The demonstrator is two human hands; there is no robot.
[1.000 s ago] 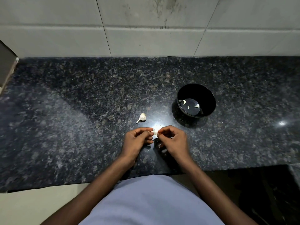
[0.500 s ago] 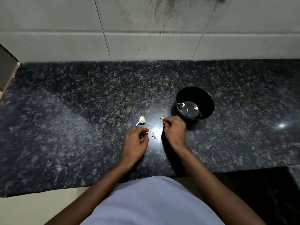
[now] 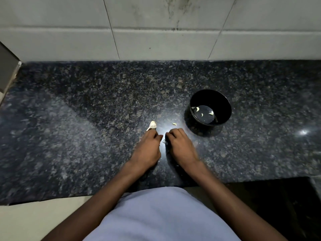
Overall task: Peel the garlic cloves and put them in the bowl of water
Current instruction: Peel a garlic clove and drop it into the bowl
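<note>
A black bowl [image 3: 225,103] of water stands on the dark granite counter [image 3: 86,136], right of centre, with three peeled garlic cloves [image 3: 197,109] floating in it. A pale unpeeled piece of garlic [image 3: 152,125] lies left of the bowl. My left hand [image 3: 147,148] reaches it, fingertips at its stem end; whether they grip it is hidden. My right hand [image 3: 180,145] rests knuckles-up beside the left, fingers curled, nothing visible in them. A small pale bit of garlic [image 3: 174,124] lies just beyond its fingertips. Peel scraps [image 3: 164,142] lie between the hands.
A tiled wall [image 3: 156,40] rises behind the counter. The counter's front edge runs below my wrists, with a dark opening [image 3: 278,197] at lower right. A grey block [image 3: 7,70] stands at the far left edge.
My hands parted from peeling together. The right hand went toward the bowl, then drew back, leaving a small pale bit on the counter. My left hand moved forward to the unpeeled garlic.
</note>
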